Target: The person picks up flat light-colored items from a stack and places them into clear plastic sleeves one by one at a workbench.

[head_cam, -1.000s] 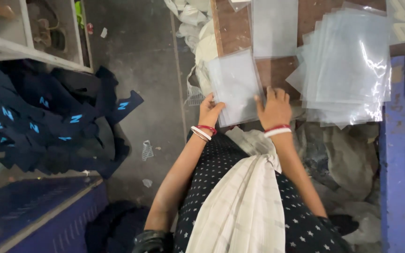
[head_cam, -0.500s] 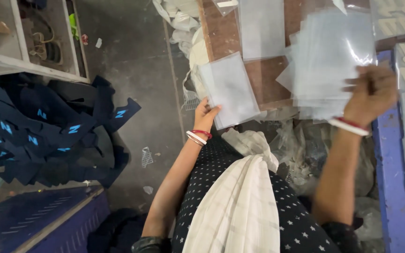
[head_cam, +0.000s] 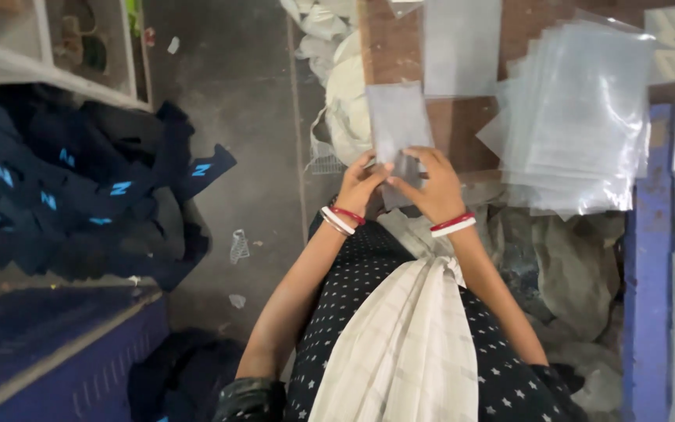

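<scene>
— Head view, near the bench (head_cam: 400,55) edge: left hand (head_cam: 359,186) and right hand (head_cam: 434,187) close together, fingers curled, both pinching the lower end of one clear plastic bag (head_cam: 397,129).

— And the bag's place?

— Flat on the brown bench top, long side running away from the body, lower end lifted between the fingertips. Just right of it, a fanned stack of clear bags (head_cam: 580,117), apart from the held one. Beyond it, another clear sheet (head_cam: 462,47) lying flat.

— Wrists?

— Red and white bangles (head_cam: 453,225) on both.

— Elsewhere in the same view?

— Dark blue garments (head_cam: 80,195) heaped on the floor at left, white cloth (head_cam: 345,101) bunched beside the bench, a blue edge (head_cam: 648,258) along the right.
</scene>
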